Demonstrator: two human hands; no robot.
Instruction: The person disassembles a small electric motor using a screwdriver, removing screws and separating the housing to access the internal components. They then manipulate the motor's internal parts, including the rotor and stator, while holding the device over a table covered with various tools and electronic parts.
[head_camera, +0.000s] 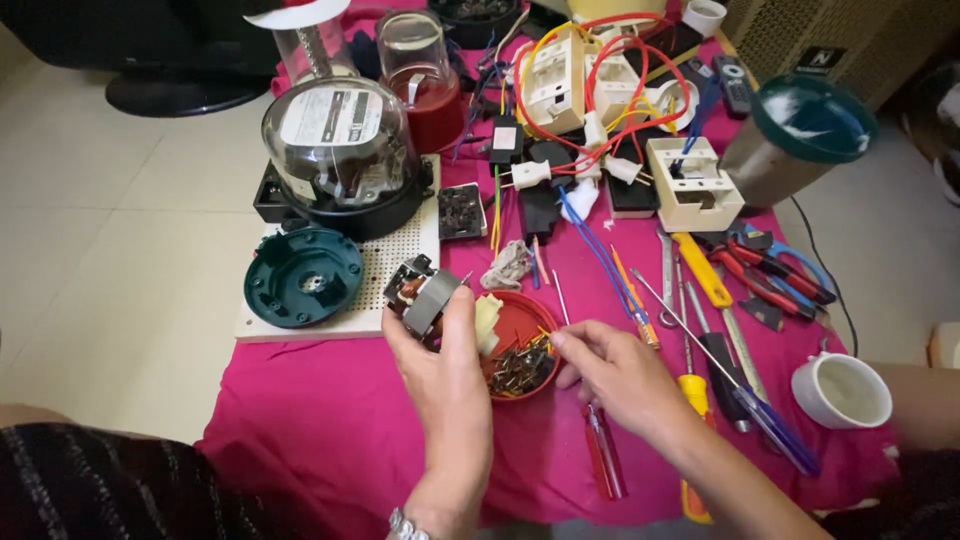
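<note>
Currently the left hand (445, 385) is gripping a small electric motor (422, 302), thumb and fingers closed around its grey laminated body, so the motor is sitting at the top of the grasp and projecting up and to the left of the fingertips, tilted. Just right of that grip, touching or nearly touching the thumb side, a shallow red dish (520, 322) is lying on the magenta cloth (300, 420), holding a heap of small dark screws (520, 368) and a pale plastic piece (487, 322). The right hand (620, 375) is hovering at the dish's right rim, thumb and forefinger pinched narrowly together over the screws; whether anything is sitting between the fingertips cannot be told. Below that hand a red-handled screwdriver (604, 455) is lying on the cloth. Left of the motor grip, a dark green round housing (303, 277) is resting on a perforated white board (400, 250), and beyond it a glass-domed meter (340, 150) is standing.
</note>
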